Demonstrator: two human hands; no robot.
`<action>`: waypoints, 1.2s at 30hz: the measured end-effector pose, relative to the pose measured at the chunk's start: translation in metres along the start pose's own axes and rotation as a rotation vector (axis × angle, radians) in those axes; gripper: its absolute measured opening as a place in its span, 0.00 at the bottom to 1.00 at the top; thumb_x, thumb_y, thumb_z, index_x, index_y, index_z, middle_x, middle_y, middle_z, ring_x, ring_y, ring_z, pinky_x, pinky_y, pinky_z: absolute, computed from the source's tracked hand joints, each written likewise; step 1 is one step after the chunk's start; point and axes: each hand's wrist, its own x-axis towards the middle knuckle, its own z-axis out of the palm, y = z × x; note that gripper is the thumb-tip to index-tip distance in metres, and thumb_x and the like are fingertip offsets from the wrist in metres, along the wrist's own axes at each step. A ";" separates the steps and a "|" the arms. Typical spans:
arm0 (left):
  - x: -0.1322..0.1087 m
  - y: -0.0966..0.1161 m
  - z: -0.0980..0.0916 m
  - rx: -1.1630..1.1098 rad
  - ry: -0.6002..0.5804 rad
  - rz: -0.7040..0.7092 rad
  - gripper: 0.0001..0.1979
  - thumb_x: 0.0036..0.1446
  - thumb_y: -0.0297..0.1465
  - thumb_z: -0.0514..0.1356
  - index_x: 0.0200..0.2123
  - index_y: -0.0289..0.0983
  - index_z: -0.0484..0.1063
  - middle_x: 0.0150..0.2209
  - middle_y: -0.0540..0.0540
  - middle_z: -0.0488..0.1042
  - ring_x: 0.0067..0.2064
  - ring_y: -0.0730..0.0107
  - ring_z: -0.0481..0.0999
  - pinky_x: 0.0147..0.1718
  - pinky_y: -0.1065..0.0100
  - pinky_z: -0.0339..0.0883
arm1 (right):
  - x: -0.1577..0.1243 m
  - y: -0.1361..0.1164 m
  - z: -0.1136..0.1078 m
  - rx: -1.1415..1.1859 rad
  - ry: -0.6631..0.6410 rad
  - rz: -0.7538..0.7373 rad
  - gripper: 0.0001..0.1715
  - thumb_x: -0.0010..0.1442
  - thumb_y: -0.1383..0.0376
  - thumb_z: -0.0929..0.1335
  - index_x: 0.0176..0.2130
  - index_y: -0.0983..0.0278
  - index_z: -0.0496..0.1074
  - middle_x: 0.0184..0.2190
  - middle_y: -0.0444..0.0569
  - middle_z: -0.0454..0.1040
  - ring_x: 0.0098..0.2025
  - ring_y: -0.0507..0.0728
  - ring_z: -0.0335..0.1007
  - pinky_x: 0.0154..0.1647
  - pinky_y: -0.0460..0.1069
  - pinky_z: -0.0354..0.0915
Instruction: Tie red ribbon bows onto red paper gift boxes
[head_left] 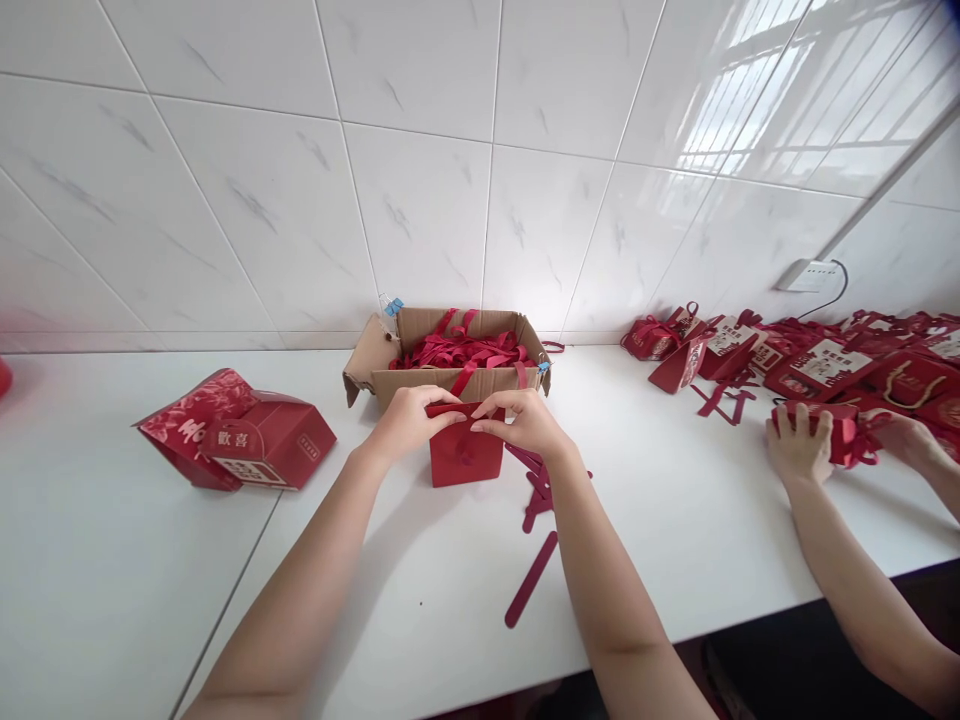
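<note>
A small red gift box (466,455) stands upright on the white table in front of me. My left hand (411,425) pinches the left side of its top edge between thumb and fingers. On the right side of that edge, my right hand (517,420) is closed in a similar pinch. Just behind the hands sits an open cardboard box (435,380) filled with red ribbons (472,350). Dark red flat strips (531,580) with rounded ends lie beside and under my right forearm.
Two red printed boxes (274,440) lean together on the left. At right, a co-worker's hands (802,445) handle a red box, near a pile of finished-looking red boxes (825,365) with ribbons. A power strip (808,275) is at the tiled wall. Blue clips (394,306) grip the cardboard box.
</note>
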 end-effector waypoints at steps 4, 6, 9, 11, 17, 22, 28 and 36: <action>0.001 0.000 0.000 -0.010 0.006 -0.035 0.12 0.52 0.41 0.63 0.36 0.40 0.79 0.37 0.47 0.79 0.39 0.62 0.76 0.38 0.65 0.69 | 0.002 -0.004 0.003 -0.031 0.029 0.021 0.09 0.54 0.59 0.72 0.34 0.62 0.75 0.31 0.45 0.78 0.33 0.53 0.72 0.40 0.50 0.65; 0.001 0.000 0.000 -0.001 0.024 -0.025 0.11 0.53 0.39 0.63 0.35 0.39 0.79 0.36 0.47 0.79 0.37 0.64 0.75 0.37 0.66 0.69 | 0.003 -0.006 0.005 -0.088 0.061 0.010 0.08 0.53 0.61 0.73 0.33 0.61 0.74 0.29 0.42 0.78 0.34 0.53 0.72 0.51 0.54 0.63; 0.002 0.000 0.001 0.004 0.033 -0.014 0.10 0.53 0.39 0.62 0.34 0.39 0.78 0.35 0.47 0.78 0.36 0.65 0.75 0.34 0.68 0.69 | 0.005 -0.009 0.008 -0.193 0.099 -0.014 0.06 0.53 0.64 0.74 0.33 0.60 0.73 0.26 0.40 0.78 0.34 0.54 0.72 0.57 0.57 0.56; 0.002 0.000 0.001 0.004 0.021 -0.010 0.11 0.54 0.39 0.61 0.34 0.39 0.78 0.35 0.47 0.78 0.36 0.65 0.75 0.33 0.68 0.68 | 0.005 -0.009 0.010 -0.272 0.136 -0.039 0.06 0.53 0.65 0.74 0.30 0.60 0.73 0.26 0.40 0.78 0.32 0.54 0.70 0.55 0.56 0.56; 0.001 -0.003 0.001 0.003 0.000 0.015 0.11 0.56 0.39 0.60 0.33 0.39 0.78 0.35 0.48 0.78 0.37 0.66 0.75 0.35 0.69 0.68 | 0.009 0.001 0.014 -0.409 0.177 -0.117 0.07 0.52 0.63 0.75 0.26 0.60 0.75 0.28 0.41 0.77 0.32 0.53 0.66 0.45 0.53 0.55; 0.001 -0.004 0.001 -0.011 -0.027 -0.014 0.12 0.56 0.41 0.60 0.34 0.40 0.78 0.35 0.48 0.78 0.37 0.65 0.75 0.35 0.68 0.69 | 0.010 0.007 0.016 -0.410 0.225 -0.175 0.05 0.52 0.63 0.75 0.26 0.59 0.78 0.31 0.45 0.71 0.37 0.54 0.64 0.42 0.52 0.60; -0.001 -0.002 -0.004 -0.019 -0.100 -0.022 0.14 0.56 0.43 0.59 0.36 0.40 0.78 0.39 0.47 0.78 0.40 0.63 0.76 0.37 0.66 0.69 | 0.009 0.013 0.019 -0.299 0.252 -0.268 0.04 0.53 0.65 0.74 0.26 0.60 0.76 0.31 0.47 0.71 0.38 0.56 0.65 0.40 0.51 0.66; -0.004 -0.001 -0.008 0.004 -0.133 0.043 0.15 0.59 0.42 0.56 0.39 0.41 0.77 0.40 0.47 0.78 0.39 0.64 0.75 0.35 0.67 0.69 | 0.007 0.009 0.017 -0.144 0.198 -0.199 0.06 0.54 0.63 0.73 0.28 0.61 0.74 0.34 0.47 0.73 0.38 0.54 0.71 0.39 0.50 0.70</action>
